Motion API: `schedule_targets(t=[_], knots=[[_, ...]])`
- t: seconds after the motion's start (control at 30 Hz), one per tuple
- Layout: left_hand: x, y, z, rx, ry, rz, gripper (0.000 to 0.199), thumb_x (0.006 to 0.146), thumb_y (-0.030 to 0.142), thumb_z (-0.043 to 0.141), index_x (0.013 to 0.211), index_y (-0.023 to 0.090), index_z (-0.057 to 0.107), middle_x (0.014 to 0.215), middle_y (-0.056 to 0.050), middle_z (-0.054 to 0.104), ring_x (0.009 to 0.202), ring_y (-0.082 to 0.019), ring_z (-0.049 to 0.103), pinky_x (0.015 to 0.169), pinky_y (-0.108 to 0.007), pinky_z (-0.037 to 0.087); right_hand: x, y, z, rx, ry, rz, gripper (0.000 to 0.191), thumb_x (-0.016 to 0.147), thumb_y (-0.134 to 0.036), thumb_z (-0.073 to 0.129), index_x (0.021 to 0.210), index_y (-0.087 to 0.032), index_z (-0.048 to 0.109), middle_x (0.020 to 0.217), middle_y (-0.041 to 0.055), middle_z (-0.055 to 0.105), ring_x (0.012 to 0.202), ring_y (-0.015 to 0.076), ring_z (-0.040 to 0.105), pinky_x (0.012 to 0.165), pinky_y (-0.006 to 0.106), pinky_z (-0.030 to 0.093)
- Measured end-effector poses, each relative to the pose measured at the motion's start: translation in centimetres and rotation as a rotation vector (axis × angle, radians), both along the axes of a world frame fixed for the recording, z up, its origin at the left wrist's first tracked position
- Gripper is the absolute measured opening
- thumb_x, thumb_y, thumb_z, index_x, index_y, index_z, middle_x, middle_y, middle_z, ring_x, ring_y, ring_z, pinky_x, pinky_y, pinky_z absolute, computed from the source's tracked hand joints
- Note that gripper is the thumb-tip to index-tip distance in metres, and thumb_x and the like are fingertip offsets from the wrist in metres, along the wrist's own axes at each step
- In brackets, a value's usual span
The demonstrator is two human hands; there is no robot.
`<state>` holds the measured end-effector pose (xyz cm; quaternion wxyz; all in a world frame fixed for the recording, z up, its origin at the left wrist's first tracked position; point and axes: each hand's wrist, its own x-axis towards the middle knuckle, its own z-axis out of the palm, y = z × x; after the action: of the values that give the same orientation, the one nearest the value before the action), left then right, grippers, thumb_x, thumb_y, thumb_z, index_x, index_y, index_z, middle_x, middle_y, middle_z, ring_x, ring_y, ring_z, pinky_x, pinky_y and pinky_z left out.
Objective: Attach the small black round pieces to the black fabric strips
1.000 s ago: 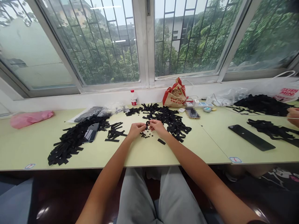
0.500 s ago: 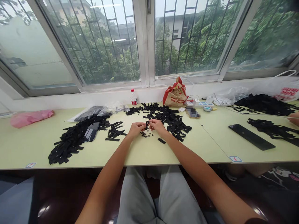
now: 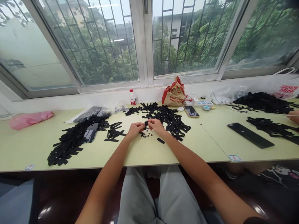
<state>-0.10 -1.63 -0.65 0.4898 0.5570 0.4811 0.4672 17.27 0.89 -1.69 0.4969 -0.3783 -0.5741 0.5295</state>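
Observation:
My left hand [image 3: 135, 129] and my right hand [image 3: 155, 125] meet over the middle of the table, fingertips pinched. Between them is a small black strip [image 3: 146, 123], folded or curled over; its finer details are too small to tell. Just below my hands lie several tiny black rings [image 3: 145, 136], loose on the tabletop. A single short black strip [image 3: 160, 140] rests flat near my right wrist. Beyond my right hand spreads a heap of black strips [image 3: 174, 123]. A smaller group of black strips [image 3: 114, 132] lies to the left of my left hand.
A long pile of black strips [image 3: 67, 141] partly covers a dark flat device [image 3: 91, 133] at left. Toward the window stand a small bottle [image 3: 133, 98] and a paper bag [image 3: 173, 95], with a phone [image 3: 192, 111] nearby. At the right edge is another person's hand [image 3: 293, 115].
The black strip between my fingertips has turned; its curled opening showed before and now looks closed up. My hands stay in nearly the same place, and the view has shifted slightly.

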Motion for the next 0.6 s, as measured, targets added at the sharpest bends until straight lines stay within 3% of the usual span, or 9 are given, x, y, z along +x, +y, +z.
schedule_targets(t=[0.3,0.6], knots=[[0.3,-0.5,0.6,0.068,0.047,-0.043,0.035,0.072,0.049,0.077,0.076,0.015,0.073,0.064,-0.002,0.062,0.057,-0.011,0.048,0.058,-0.026,0.038,0.0,-0.2,0.3,0.067,-0.025,-0.012,0.024,0.072,-0.038,0.07,0.084,-0.017,0.072,0.063,-0.0004,0.063,0.048,0.0091,0.047,0.048,0.024,0.038],[0.4,-0.9,1.2,0.075,0.066,-0.056,0.034,0.068,0.047,0.079,0.075,0.014,0.073,0.06,-0.002,0.061,0.057,-0.011,0.047,0.057,-0.026,0.037,-0.1,0.2,-0.4,-0.03,-0.074,-0.038,0.025,0.076,-0.042,0.069,0.083,-0.019,0.067,0.063,-0.0003,0.061,0.05,0.0112,0.051,0.046,0.024,0.037]])
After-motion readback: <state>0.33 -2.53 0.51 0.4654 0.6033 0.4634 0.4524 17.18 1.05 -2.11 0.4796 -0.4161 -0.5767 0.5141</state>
